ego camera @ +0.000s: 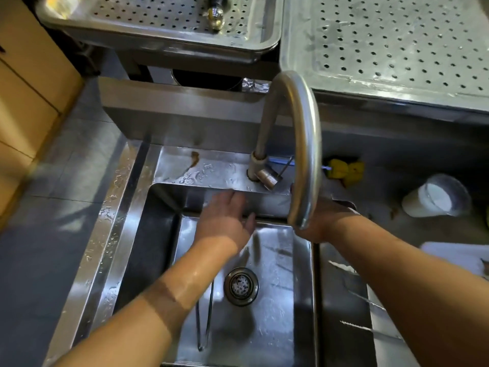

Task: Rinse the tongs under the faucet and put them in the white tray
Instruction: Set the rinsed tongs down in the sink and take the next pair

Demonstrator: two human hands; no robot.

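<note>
With the sink [111,221] wet and no stream visible at the faucet [304,144], the slick tongs [205,321] may slip or go unrinsed — the left hand [225,221] hovers, fingers [235,197] loosely spread and holding nothing, the right hand [321,221] unreadable behind the spout — while the tongs lie near the basin's front edge, under the left forearm, well apart from both.

Grey tiled floor [66,160], left side. Tan wooden cabinet [26,96], far left edge. Perforated stainless steel draining shelves [397,43], rear.

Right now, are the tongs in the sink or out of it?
In the sink: the tongs lie flat on its floor beside the drain, partly under the left forearm.
</note>
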